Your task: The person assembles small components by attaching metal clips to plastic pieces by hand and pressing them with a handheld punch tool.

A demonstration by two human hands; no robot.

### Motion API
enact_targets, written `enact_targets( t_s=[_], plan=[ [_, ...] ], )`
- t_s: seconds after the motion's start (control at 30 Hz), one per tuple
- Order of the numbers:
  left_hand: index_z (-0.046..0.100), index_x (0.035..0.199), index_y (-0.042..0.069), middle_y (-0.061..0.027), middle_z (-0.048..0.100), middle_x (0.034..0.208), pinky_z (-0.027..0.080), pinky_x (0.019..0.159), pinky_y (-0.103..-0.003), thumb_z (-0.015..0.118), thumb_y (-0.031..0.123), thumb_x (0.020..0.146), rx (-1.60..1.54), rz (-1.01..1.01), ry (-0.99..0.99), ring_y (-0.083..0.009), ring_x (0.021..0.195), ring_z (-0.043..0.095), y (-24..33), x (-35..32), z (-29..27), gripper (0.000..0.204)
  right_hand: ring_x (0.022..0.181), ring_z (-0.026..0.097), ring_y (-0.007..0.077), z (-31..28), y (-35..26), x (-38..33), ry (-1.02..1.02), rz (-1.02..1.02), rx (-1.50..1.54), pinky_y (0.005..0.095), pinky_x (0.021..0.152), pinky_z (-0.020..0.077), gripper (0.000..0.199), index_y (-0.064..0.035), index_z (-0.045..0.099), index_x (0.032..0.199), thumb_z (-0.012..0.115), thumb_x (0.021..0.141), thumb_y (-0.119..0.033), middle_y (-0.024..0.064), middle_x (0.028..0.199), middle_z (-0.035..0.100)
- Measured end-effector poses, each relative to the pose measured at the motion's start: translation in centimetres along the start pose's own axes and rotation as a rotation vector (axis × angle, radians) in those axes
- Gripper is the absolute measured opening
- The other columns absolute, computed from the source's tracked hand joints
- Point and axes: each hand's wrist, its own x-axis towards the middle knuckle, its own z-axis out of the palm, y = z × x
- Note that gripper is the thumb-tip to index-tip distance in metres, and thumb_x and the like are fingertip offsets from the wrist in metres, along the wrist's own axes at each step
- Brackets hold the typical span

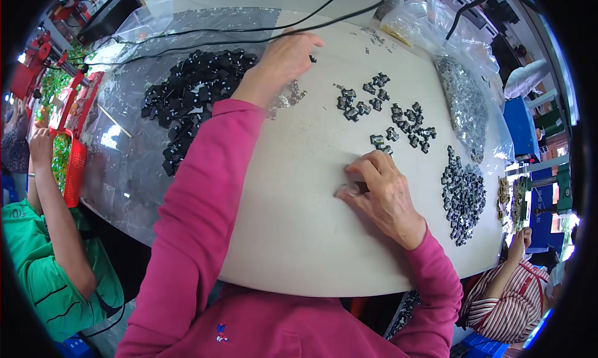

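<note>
My left hand reaches across the far middle of the table, index finger stretched to the right. A small black part shows at its lower edge, seemingly held by the bent fingers; the thumb is hidden. Left of that hand spreads a big heap of black plastic pieces. Small shiny metal pieces lie beside its wrist. My right hand is over the middle right, thumb and index finger curved but apart, with nothing visible between them. Just beyond its knuckles sit small black-and-metal assemblies, with more clusters farther off.
A dense pile of assemblies and a clear bag of metal pieces lie at right. Black cables cross the far side. People sit at both sides, a green sleeve at left and a striped one at right.
</note>
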Motion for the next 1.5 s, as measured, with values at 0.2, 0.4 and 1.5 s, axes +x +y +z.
enact_targets(
  t_s=[0.2,0.4,1.5],
  plan=[
    [0.063,0.098,0.006,-0.0107,0.063,0.097,0.047,0.082,-0.037,0.054,0.005,0.079,0.131,0.009,-0.089,-0.0300,0.088,0.059,0.1,-0.9,0.6,0.020,0.076,0.061,0.0182,-3.1,2.5,2.4,-0.184,-0.140,0.320,0.0291,0.062,0.0478,0.027,-0.0020,0.064,0.096,0.073,0.073,-0.013,0.0091,0.087,0.062],
    [0.064,0.093,0.005,-0.0107,0.062,0.088,0.049,0.075,-0.033,0.055,0.002,0.077,-0.057,-0.036,-0.144,-0.0255,0.082,0.060,1.4,0.0,0.2,0.018,0.065,0.058,0.0110,-0.3,7.5,9.9,0.153,0.283,0.269,0.0256,0.061,0.0469,0.015,0.0017,0.065,0.086,0.066,0.078,-0.010,0.0070,0.068,0.062],
    [0.055,0.108,-0.003,-0.0091,0.057,0.090,0.049,0.060,-0.023,0.056,-0.003,0.085,-1.651,-0.752,-0.234,-0.0156,0.072,0.056,7.3,-6.0,-2.8,0.024,0.085,0.056,0.0292,1.3,11.1,7.2,0.206,0.312,-0.538,0.0443,0.068,0.0408,0.017,-0.0036,0.053,0.091,0.056,0.076,-0.010,0.0110,0.088,0.055]
  ],
)
